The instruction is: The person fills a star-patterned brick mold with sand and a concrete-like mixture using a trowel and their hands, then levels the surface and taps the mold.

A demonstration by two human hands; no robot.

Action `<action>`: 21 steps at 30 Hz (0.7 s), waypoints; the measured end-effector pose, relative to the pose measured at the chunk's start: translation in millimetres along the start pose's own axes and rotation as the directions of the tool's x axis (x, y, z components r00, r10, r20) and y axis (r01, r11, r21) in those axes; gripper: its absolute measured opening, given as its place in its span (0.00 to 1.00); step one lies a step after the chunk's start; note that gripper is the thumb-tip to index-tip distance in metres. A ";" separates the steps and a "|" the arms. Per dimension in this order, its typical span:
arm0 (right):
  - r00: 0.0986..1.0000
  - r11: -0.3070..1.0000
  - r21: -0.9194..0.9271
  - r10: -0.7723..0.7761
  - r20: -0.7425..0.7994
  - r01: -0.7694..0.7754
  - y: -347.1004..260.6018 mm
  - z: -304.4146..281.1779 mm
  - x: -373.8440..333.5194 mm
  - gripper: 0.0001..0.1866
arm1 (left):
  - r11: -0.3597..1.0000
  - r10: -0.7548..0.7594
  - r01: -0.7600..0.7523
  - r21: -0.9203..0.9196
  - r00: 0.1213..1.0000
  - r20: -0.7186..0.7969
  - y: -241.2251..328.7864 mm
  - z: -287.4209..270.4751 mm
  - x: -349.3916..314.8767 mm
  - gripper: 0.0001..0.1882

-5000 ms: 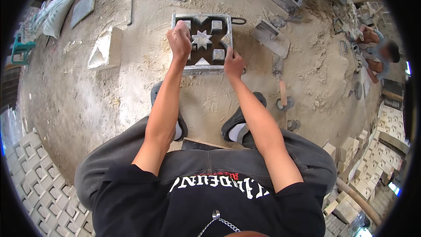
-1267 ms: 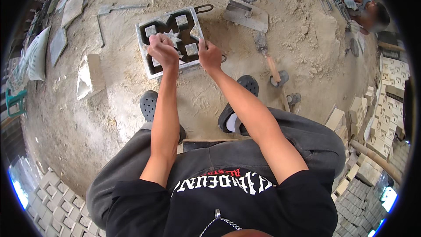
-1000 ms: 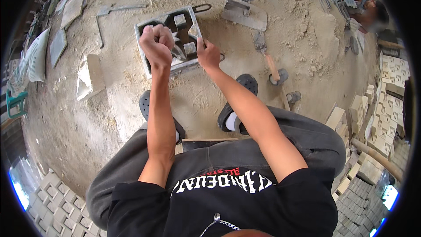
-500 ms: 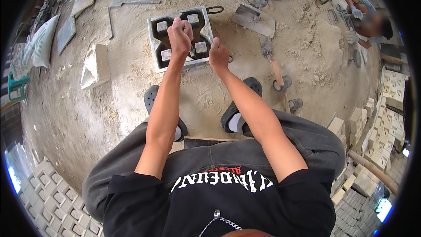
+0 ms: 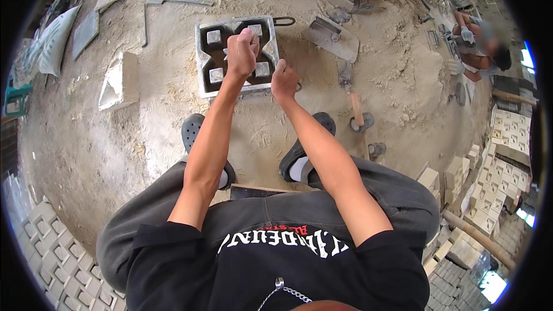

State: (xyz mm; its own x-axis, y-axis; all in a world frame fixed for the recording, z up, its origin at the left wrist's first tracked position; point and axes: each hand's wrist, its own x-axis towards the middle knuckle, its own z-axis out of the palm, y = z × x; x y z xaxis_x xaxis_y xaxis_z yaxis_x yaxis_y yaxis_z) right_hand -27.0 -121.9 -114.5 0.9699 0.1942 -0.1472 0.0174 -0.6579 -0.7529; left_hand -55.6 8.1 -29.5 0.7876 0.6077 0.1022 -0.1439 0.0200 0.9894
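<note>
A square metal mould (image 5: 200, 60) with dark hollows and several pale square-topped blocks inside lies on the sandy ground in front of my feet. Over its middle, my left hand (image 5: 242, 55) is closed in a fist. A small grey bit shows beside that fist, but what it holds is too hidden to name. My right hand (image 5: 284, 82) is closed at the mould's near right corner, thumb up, with part of a wire loop showing just beside it. Another wire handle (image 5: 285, 21) sticks out from the far right corner.
A flat metal scoop (image 5: 343, 43), a wooden-handled tool (image 5: 356, 109) and loose sand lie to the right. A whitish block (image 5: 121, 83) sits at left. Another person (image 5: 481, 43) works at far right. Pale blocks (image 5: 489, 190) are stacked at lower right, more (image 5: 63, 253) at lower left.
My left fist has shifted slightly to the right and nearer over the mould. The right hand stays at its corner. The whole view has shifted a little.
</note>
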 end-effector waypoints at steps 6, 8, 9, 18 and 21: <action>1.000 1.000 0.000 0.025 0.003 -0.025 5.7 0.4 1.3 0.30 | 0.980 -0.007 -0.003 -0.199 0.999 -0.047 40.5 -2.4 -8.6 0.26; 1.000 1.000 0.018 -0.013 -0.021 0.013 0.4 2.1 0.6 0.30 | 0.992 0.044 -0.039 0.121 0.998 -0.039 -4.4 -7.0 -11.5 0.25; 1.000 1.000 0.011 -0.007 -0.015 0.007 1.0 1.9 1.0 0.29 | 0.997 0.033 -0.032 0.071 0.999 -0.021 -1.5 -0.1 -11.6 0.24; 1.000 1.000 0.000 -0.002 -0.016 0.002 5.1 0.9 3.2 0.28 | 0.926 0.021 0.000 -0.379 0.998 0.051 40.5 -6.9 -6.0 0.26; 1.000 1.000 -0.003 -0.025 -0.009 0.025 -0.4 2.4 -2.7 0.28 | 0.842 0.315 -0.315 0.437 0.946 0.075 -14.7 -2.3 -0.7 0.26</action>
State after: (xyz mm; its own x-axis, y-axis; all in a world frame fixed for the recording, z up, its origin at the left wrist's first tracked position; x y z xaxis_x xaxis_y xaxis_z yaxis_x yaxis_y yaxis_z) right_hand -30.2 -120.4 -115.4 0.9714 0.2039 -0.1219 0.0429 -0.6552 -0.7542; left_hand -55.5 9.2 -44.3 0.7445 0.5220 0.4161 -0.1072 -0.5217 0.8463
